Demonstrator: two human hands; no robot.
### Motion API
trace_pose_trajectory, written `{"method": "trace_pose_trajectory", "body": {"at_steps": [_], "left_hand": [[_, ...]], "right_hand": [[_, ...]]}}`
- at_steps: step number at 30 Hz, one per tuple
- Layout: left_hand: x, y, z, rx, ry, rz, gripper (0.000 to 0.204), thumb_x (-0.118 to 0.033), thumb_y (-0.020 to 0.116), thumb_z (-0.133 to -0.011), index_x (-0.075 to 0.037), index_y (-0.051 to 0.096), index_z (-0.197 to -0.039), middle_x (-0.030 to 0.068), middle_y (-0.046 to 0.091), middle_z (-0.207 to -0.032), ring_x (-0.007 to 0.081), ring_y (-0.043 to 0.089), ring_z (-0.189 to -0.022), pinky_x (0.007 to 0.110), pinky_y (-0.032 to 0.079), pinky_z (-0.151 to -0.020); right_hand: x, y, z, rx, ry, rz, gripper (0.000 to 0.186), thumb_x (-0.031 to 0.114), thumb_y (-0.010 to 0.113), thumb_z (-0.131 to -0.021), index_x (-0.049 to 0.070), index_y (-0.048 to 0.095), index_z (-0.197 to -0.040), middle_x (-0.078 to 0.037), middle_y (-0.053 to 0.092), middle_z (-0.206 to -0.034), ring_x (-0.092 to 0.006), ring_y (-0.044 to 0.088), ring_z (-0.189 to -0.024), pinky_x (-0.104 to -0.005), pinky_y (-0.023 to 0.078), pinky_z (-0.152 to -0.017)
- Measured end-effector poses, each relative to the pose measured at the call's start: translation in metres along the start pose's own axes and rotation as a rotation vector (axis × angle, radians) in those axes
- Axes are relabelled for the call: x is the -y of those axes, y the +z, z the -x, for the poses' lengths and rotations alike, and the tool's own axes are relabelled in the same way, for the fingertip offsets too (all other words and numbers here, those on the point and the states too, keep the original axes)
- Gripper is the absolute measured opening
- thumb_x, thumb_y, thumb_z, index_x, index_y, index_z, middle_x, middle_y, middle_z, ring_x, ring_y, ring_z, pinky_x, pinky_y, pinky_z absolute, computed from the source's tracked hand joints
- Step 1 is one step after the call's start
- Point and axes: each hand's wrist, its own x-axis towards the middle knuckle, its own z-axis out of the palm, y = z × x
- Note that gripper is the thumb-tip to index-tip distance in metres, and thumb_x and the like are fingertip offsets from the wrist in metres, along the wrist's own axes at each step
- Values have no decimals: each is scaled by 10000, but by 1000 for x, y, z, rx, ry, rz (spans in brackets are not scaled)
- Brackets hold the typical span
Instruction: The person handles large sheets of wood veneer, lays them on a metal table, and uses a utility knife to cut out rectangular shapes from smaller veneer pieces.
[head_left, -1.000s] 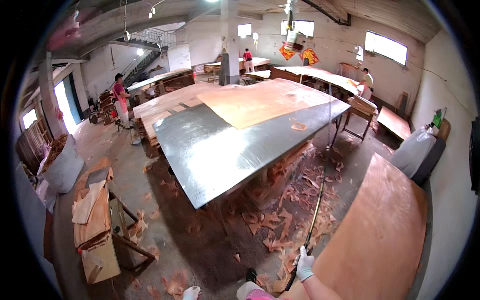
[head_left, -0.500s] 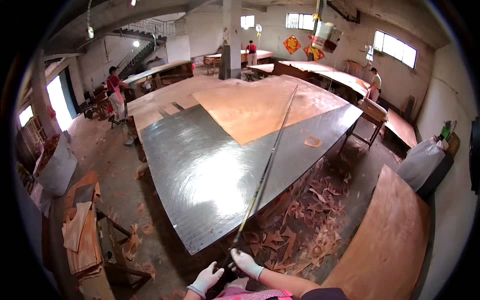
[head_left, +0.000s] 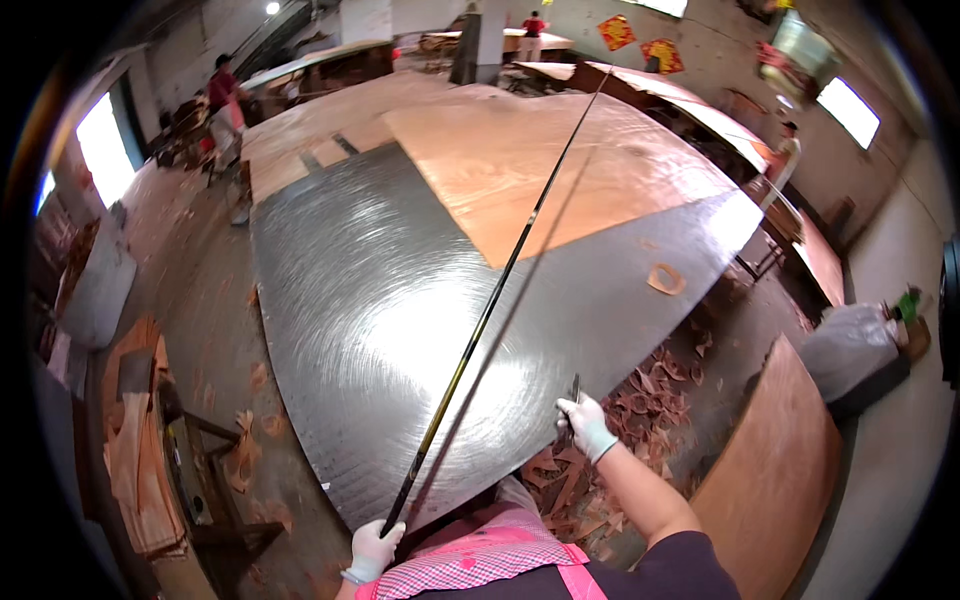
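Note:
My left hand (head_left: 374, 550), in a white glove, is closed round the butt of a long thin dark pole (head_left: 472, 345). The pole slants up and away across the table, raised above its surface and casting a shadow. Over the table's near right edge, my gloved right hand (head_left: 590, 426) grips a short dark thin tool (head_left: 576, 386); its exact kind is too small to tell. The shiny metal tabletop (head_left: 320, 290) lies before me. On its far part rests a large tan sheet (head_left: 500, 160) like wood veneer or leather, with a corner pointing toward me.
A curled scrap (head_left: 665, 279) lies on the metal. Scraps (head_left: 650, 395) litter the floor at right, beside a broad brown sheet (head_left: 775, 470). Stacked brown pieces (head_left: 140, 450) sit on a stand at left. A white sack (head_left: 850, 350) stands right. Three people work at farther tables.
The hands have parted: my right hand left the pole, moved up and right, and now shows a small dark tool. My left hand has taken the pole's butt. The view has tilted downward.

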Motion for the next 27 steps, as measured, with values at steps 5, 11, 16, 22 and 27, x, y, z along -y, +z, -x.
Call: {"method": "trace_pose_trajectory", "body": {"at_steps": [5, 11, 16, 22, 27], "left_hand": [[-47, 28, -33, -108, -120, 69, 328, -315, 668, -887, -37, 630, -718, -5, 542, -548, 89, 495, -450, 285, 389, -438], [-92, 84, -58, -247, -200, 42, 324, -299, 662, -889, -3, 655, -758, 9, 551, -554, 100, 503, -499, 298, 391, -484], [-105, 106, -61, -375, -319, 156, 299, -268, 657, -893, -8, 646, -746, -4, 531, -543, 88, 483, -479, 287, 377, -466], [-133, 116, -71, -413, -353, 174, 300, -251, 659, -884, 0, 628, -721, -1, 534, -556, 84, 488, -493, 294, 389, -472], [-154, 117, -73, -429, -434, 262, 315, -253, 669, -869, 11, 616, -705, 5, 526, -563, 82, 494, -521, 302, 400, -486]], "right_hand": [[83, 70, -112, 187, -15, 150, 197, 139, 503, -979, 23, 533, -1135, -60, 584, -761, -151, 595, -592, -304, 499, -496], [139, 117, -266, 178, -448, 1078, 602, 368, 383, -989, 7, 289, -1462, -213, 667, -842, -304, 671, -760, -424, 524, -670], [169, 167, -281, 305, -444, 1474, 667, 320, 361, -975, 29, 109, -1519, -247, 663, -1054, -387, 658, -951, -482, 493, -849], [194, 155, -320, 277, -490, 1615, 679, 348, 380, -974, 82, 98, -1531, -220, 668, -1053, -396, 658, -895, -477, 507, -811], [194, 160, -332, 165, -607, 1330, 689, 404, 413, -978, 130, 115, -1536, -219, 658, -1083, -415, 641, -921, -474, 501, -837]]}}
